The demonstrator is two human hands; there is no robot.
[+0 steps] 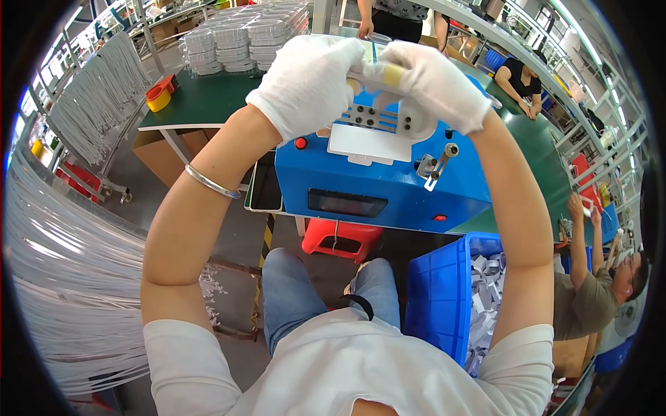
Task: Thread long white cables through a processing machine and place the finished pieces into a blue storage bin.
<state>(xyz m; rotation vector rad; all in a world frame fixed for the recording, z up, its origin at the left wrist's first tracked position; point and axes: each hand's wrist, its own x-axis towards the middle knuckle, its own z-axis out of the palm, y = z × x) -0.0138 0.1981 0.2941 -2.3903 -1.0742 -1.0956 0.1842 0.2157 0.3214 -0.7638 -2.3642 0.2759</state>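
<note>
My left hand [312, 80] and my right hand [440, 87], both in white gloves, meet above the far side of a blue bench machine [402, 191]. Their fingers close round a small pale piece whose kind I cannot make out, as the gloves cover most of it. Pale yellow patches show at the thumbs, and the right fingertips are smeared by motion. Just below lie a metal bar with several holes [374, 118] and a white plate [370, 143]. The machine also carries a red button [300, 143], a dark display [347, 202] and a slotted metal bracket [437, 166].
A green table [201, 104] bears stacked clear plastic trays [243, 38] and a tape dispenser [161, 93]. A blue bin [437, 298] of white scraps stands right of my legs, a red stool [340, 239] under the machine. White strands [76, 277] hang left. Other people work beyond and at right.
</note>
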